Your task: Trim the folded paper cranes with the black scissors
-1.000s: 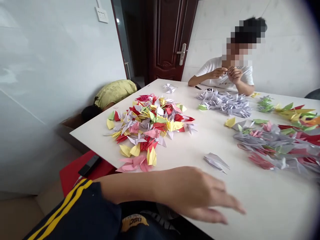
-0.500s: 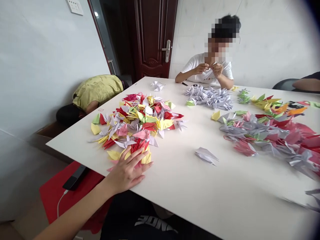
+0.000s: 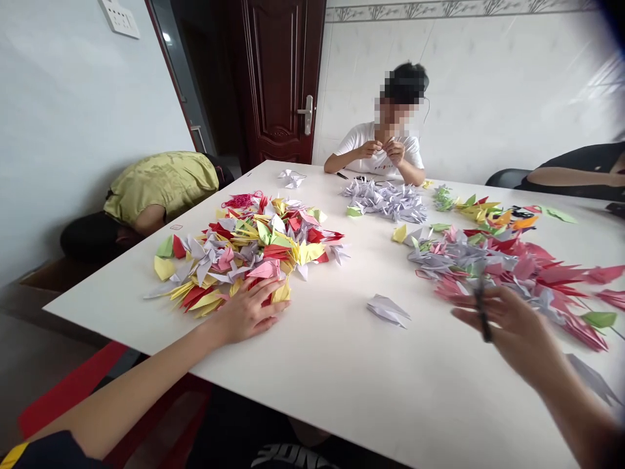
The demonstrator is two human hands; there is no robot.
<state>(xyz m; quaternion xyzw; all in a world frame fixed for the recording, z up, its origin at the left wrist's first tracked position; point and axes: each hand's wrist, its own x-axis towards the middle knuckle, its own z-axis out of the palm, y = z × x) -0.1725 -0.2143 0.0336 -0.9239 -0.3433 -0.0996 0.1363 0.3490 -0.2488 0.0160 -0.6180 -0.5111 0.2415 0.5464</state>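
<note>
Origami paper cranes (image 3: 244, 254) are heaped across a large white surface (image 3: 312, 365); the largest heap, of mixed red, yellow, pink, green and lilac cranes, is set left of centre; a lilac heap (image 3: 385, 202) is laid toward the far edge; a long spread of grey, pink and red cranes (image 3: 488, 260) occupies the right, with a yellow and green group (image 3: 481, 212) beyond it. Four groups are counted, though the overlapped cranes within them cannot be counted; two more lie apart, a grey crane (image 3: 388, 310) mid-surface and a white crane (image 3: 291, 178) near the far edge. Three other people are seen: a seated person (image 3: 375, 153) across the surface, with both hands raised at chest height; a bowed person (image 3: 161, 185) at the left; and a person (image 3: 571, 174) at the upper right.

The left hand (image 3: 247, 311) is laid open, fingers spread, against the largest heap; a dark slender stick (image 3: 483, 319), perhaps a pen, is pinched in the right hand (image 3: 512, 326) above the right-hand spread. Cranes could be crushed or pushed off by pressure from the left hand; paper could be snagged by the stick if it is lowered.
</note>
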